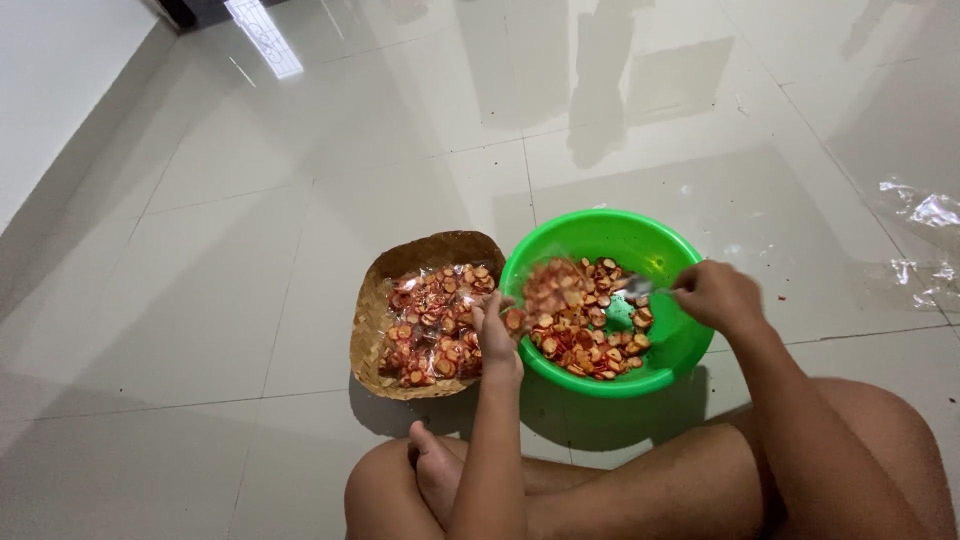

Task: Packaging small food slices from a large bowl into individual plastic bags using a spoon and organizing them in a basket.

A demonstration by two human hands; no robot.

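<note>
Left hand (492,330) grips a chip-filled bag (553,285) over the bowl (660,250), right hand (715,295) clenches a spoon (637,287); a tilted bag could spill chips

We see the basin (660,250) on the floor (200,300), with the woven tray (375,310) touching its left side. Sliced chips (585,345) lie in the basin; small filled bags (435,330) lie on the tray. Loose plastic wrappers (925,245) sit well apart, far right.
</note>
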